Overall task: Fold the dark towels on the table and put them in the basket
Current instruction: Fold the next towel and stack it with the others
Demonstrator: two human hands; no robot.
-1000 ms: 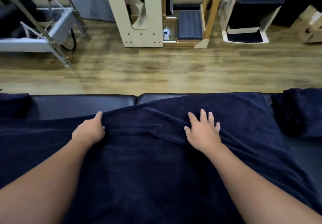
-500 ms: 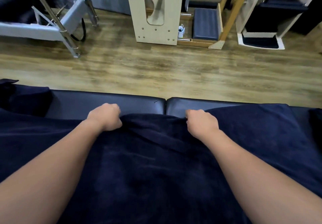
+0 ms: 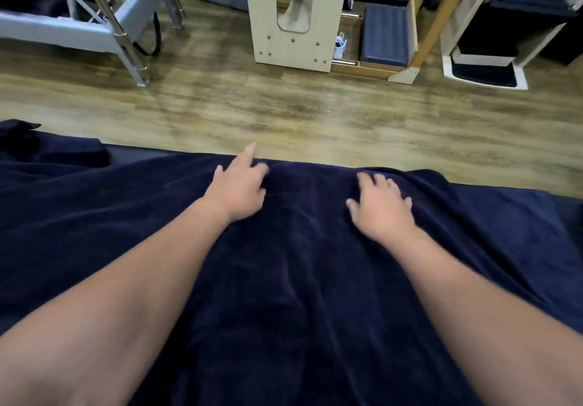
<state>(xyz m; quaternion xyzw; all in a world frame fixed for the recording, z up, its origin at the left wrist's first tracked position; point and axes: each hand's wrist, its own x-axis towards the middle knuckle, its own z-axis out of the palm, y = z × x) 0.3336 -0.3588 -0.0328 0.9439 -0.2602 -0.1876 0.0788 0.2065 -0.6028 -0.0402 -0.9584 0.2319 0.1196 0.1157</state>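
Both the left hand (image 3: 237, 191) and right hand (image 3: 380, 208) lie open, fingers spread, gripping nothing, on the dark towel (image 3: 293, 279) near its far edge.

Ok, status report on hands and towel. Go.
Left hand open, flat on dark towel, index finger at its far edge. Right hand open, fingers spread, pressing towel. Towel spread, unfolded. Basket not in view.

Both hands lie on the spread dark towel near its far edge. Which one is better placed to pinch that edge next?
Left, probably. The left hand reaches the far edge of the dark towel, one finger past it. The right hand lies flat, short of that edge.
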